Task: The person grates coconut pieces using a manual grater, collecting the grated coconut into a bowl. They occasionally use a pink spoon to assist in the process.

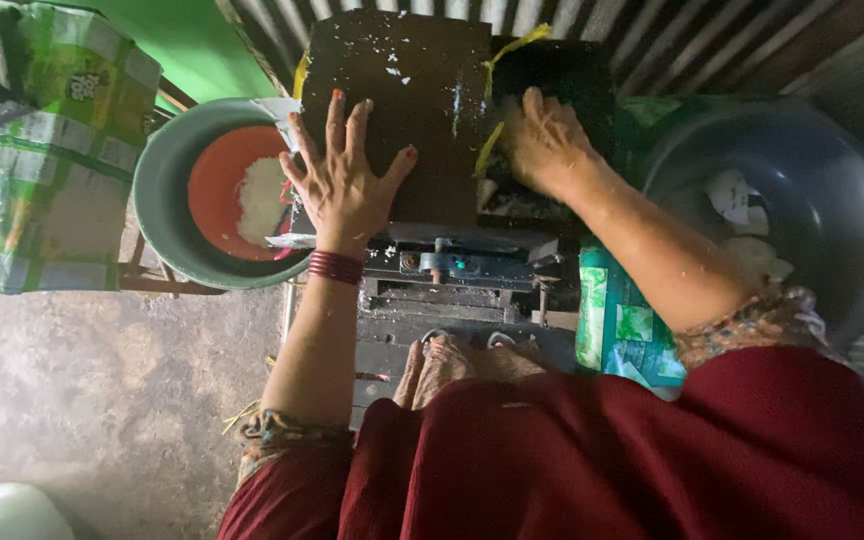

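Left hand [347, 180] lying open, fingers spread flat on the dark machine cover [412, 100]. Right hand [542, 140] curling loosely at the cover's right edge; grip impossible to tell.

Left basin: round grey-green plastic basin [157, 190] holding an orange plate [214, 190] with a heap of white shreds [262, 198].
Right basin: large grey plastic basin [832, 200], white pieces inside.
Far left: green printed sacks [42, 150].
Floor: bare grey concrete floor [102, 380].
Back: corrugated metal wall [672, 40].
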